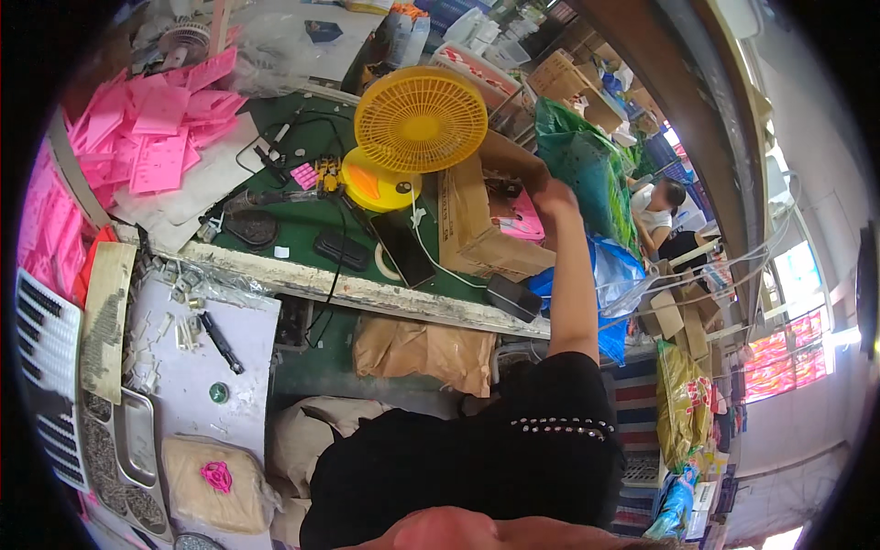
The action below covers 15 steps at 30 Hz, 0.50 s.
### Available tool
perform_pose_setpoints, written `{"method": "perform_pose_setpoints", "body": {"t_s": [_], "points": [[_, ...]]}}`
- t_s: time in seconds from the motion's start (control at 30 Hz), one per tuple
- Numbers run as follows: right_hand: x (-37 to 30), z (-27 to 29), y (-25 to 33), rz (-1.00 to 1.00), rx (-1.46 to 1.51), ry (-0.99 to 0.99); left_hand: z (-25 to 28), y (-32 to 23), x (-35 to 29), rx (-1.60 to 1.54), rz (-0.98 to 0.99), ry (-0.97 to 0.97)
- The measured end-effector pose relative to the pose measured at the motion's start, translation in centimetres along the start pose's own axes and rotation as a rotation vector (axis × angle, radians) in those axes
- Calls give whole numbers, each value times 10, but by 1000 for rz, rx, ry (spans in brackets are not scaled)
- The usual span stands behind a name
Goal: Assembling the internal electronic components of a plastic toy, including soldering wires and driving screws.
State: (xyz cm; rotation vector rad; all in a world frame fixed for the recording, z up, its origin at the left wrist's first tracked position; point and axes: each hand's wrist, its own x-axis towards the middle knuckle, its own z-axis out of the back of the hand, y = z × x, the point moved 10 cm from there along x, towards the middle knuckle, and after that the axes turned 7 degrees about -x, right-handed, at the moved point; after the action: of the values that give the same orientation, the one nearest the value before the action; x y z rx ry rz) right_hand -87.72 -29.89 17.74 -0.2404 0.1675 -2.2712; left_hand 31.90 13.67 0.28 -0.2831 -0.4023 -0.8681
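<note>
Pink flat plastic (pixel 525 221) in cardboard box (pixel 466 220)

The green workbench (pixel 298 227) carries a yellow fan (pixel 420 119) and an open cardboard box (pixel 463 220); a black phone (pixel 404 249) lies near them.

box (pixel 460 220): brown cardboard, open, at the table's (pixel 302 220) right end, near its front edge | pink part (pixel 525 218): flat-faced, inside box, partly hidden

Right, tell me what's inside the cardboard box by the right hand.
A pink plastic part shows inside the cardboard box, with something dark beyond it, too unclear to name. The near wall hides the bottom; the right hand and forearm cover its right edge.
</note>
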Motion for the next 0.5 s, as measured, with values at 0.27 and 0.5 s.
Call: {"method": "perform_pose_setpoints", "body": {"t_s": [0.27, 0.5], "points": [[65, -90, -17, 260, 57, 226, 19, -63, 7, -377, 231, 96], [-34, 93, -26, 405, 1048, 146, 72, -136, -10, -579, 268, 5]]}}
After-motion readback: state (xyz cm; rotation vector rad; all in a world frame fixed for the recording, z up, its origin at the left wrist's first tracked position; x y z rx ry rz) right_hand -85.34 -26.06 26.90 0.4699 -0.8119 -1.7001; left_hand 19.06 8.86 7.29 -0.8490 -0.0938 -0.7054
